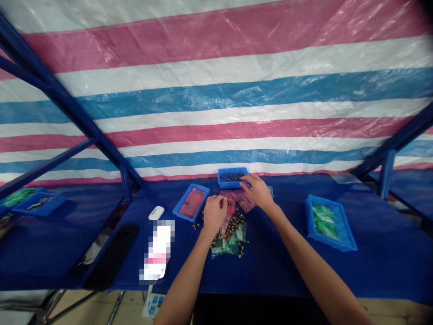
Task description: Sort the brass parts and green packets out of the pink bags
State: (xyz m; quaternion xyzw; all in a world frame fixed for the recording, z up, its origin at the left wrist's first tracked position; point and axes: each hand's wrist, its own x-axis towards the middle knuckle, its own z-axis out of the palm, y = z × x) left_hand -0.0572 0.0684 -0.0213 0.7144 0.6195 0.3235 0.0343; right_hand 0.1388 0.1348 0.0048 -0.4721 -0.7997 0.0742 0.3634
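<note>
Blue tablecloth (284, 271) lies under our left hand (214, 214), fingers curled, and right hand (259, 192), fingers spread; striped tarp (216, 104) hangs beyond them.

1. Two hands: one left hand (214, 215) and one right hand (259, 192), both at lower middle.
2. Three blue plastic trays: one at top middle (232, 178), one left of the hands (191, 203), and one at right (329, 223).
3. One further blue tray (39, 203) at far left.
4. Brass screws (233, 228): one heap at middle, too many to count.
5. Small plastic bags (226, 246): several, the exact number hidden.
6. One white computer mouse (156, 212), left of middle.
7. One blurred object (158, 250), lower left of middle.
8. One power strip (154, 303), at bottom.
9. One striped tarpaulin (216, 122), filling the upper frame.
</note>
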